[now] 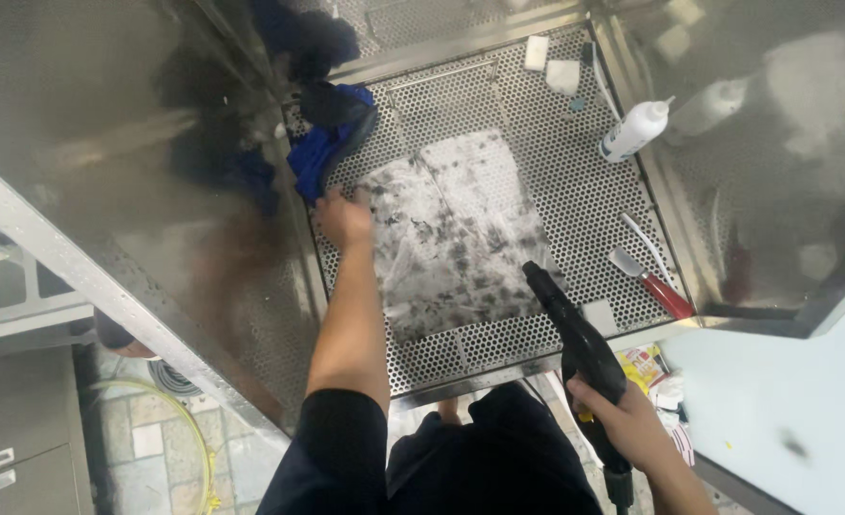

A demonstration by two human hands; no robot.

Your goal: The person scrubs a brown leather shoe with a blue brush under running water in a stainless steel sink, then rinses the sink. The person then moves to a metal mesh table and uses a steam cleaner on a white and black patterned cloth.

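We stand at a steel box with a tabletop (537, 124) full of little holes. A white cloth (460, 234) lies flat in the middle of it. The cloth has many dark spots, mostly in its middle and near part. The far right part looks cleaner. So we think the cleaning has begun, but a lot of dirt is left to get off.

Our left hand (344, 217) presses down on the far left edge of the cloth, with the fingers curled a bit. Just past it sits a blue rag (322, 153). Our right hand (623, 420) is wrapped tight around the grip of a black spray gun (575, 334). The gun's tip points at the near right corner of the cloth and is very near it.

On the right we see a white bottle (637, 129) and a scraper with a red handle (651, 286). Small white blocks (551, 62) lie at the far side.
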